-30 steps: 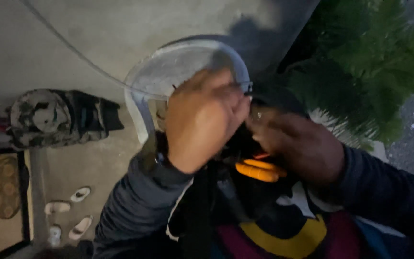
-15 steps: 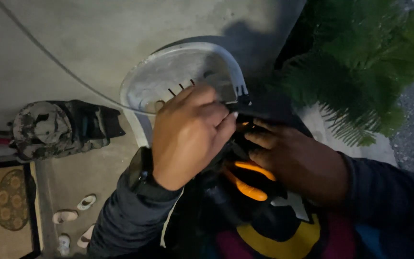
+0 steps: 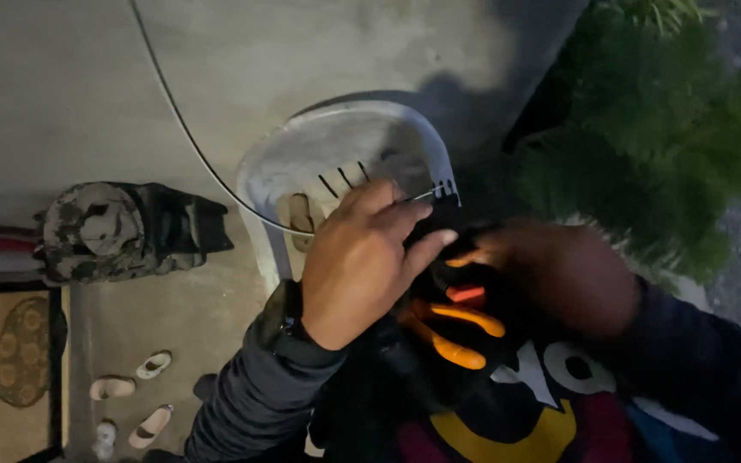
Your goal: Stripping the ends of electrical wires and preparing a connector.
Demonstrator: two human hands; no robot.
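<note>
My left hand (image 3: pixel 358 270) curls over the top of a black object with orange handle-like parts (image 3: pixel 456 330), held close in front of my chest. My right hand (image 3: pixel 563 274) grips the same object from the right, its fingertips meeting the left hand's fingers. The light is dim and the object's exact shape is hard to make out. Both arms wear dark sleeves. A thin wire (image 3: pixel 183 129) runs from the top of the view down toward my hands. Below the hands stands a white plastic chair (image 3: pixel 336 150).
A camouflage bag (image 3: pixel 122 230) lies on the concrete floor at the left. Small pale sandals (image 3: pixel 135 394) sit near a patterned mat (image 3: pixel 15 364) at the lower left. A green bushy plant (image 3: pixel 662 146) fills the right side.
The view has tilted, so the chair shows more fully above my hands. My left hand has slid lower over the black and orange object, and my right hand has closed in against it.
</note>
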